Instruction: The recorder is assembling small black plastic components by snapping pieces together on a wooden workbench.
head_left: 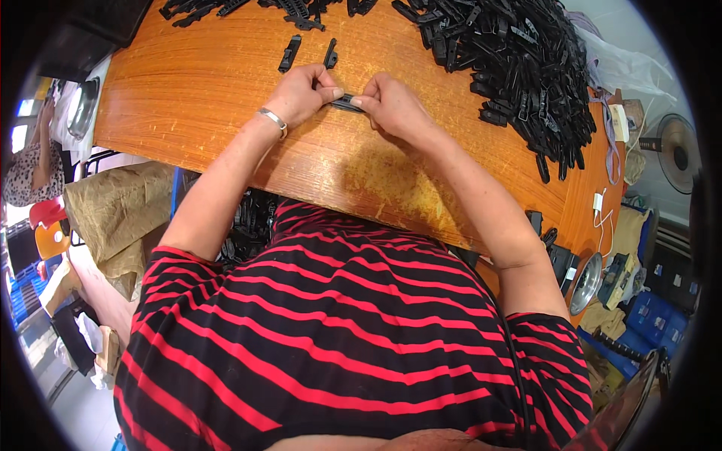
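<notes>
A small, narrow black plastic part point(347, 103) lies crosswise between my two hands, just above the wooden table point(218, 83). The thumb and fingers of my left hand point(304, 94) pinch its left end. At its right end my right hand point(389, 105) grips it the same way. My fingers cover both ends, so its full shape is hidden. Just beyond my left hand lie two loose black plastic pieces, a wider one point(289, 53) and a slimmer one point(331, 53). My left wrist wears a metal bracelet point(274, 121).
A large heap of black plastic parts point(519, 75) covers the table's right side. More black parts point(293, 9) lie along the far edge. A fan point(677, 152) stands at the right. Brown wrapping point(120, 214) hangs at the left; another person point(36, 161) is beyond it.
</notes>
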The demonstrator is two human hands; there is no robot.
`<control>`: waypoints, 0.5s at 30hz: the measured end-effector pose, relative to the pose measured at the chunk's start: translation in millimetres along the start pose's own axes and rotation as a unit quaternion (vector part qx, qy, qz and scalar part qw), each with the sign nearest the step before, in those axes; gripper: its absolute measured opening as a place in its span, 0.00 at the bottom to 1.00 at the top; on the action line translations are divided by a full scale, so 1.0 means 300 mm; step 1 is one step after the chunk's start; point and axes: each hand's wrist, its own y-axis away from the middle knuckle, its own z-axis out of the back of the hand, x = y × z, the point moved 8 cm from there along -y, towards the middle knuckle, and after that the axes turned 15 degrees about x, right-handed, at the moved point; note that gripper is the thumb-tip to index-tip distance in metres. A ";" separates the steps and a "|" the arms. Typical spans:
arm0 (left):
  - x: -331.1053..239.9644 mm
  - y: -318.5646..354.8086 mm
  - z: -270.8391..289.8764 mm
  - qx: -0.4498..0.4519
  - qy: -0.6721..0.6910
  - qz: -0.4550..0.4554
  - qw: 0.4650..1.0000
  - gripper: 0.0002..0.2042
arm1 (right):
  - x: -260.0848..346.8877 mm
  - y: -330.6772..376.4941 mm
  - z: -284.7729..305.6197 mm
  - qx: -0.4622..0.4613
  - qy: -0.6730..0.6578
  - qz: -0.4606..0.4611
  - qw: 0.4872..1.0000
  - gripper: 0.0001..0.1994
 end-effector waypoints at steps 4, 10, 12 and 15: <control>0.011 0.011 -0.008 -0.013 -0.090 0.031 0.995 0.08 | -0.015 0.005 -0.011 0.031 0.006 -0.034 0.999 0.14; 0.011 0.056 -0.003 -0.069 -0.081 0.012 0.994 0.09 | 0.013 -0.005 -0.020 0.055 0.007 0.002 0.998 0.11; 0.004 0.092 0.006 -0.065 -0.074 0.004 0.995 0.08 | 0.005 -0.005 -0.017 0.055 -0.007 0.007 0.998 0.11; 0.072 0.210 0.038 -0.071 0.058 -0.013 0.996 0.07 | -0.017 0.004 -0.007 0.006 0.004 0.077 0.997 0.11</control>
